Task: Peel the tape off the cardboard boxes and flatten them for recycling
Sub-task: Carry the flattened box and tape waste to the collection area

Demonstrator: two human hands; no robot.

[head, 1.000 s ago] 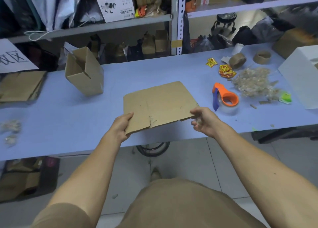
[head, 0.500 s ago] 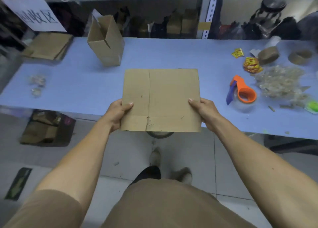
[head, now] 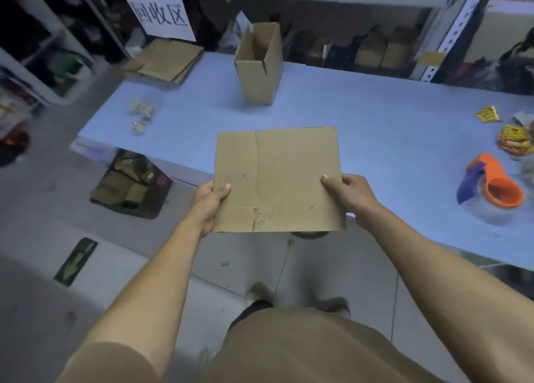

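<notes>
Cardboard (head: 289,177): flattened, held level above the table (head: 375,116) edge.
Left hand (head: 209,202): pinched its left edge, thumb on top.
Right hand (head: 351,197): pinched its right edge.
Box (head: 260,64): stood open behind.

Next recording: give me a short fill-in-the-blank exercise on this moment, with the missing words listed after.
1. The flattened brown cardboard box is held by ____ hands, the left hand and the right hand.
2. The upright brown cardboard box on the blue table is ____ at its top.
3. The tape dispenser at the right has an ____ handle.

Missing words: both; open; orange
</notes>
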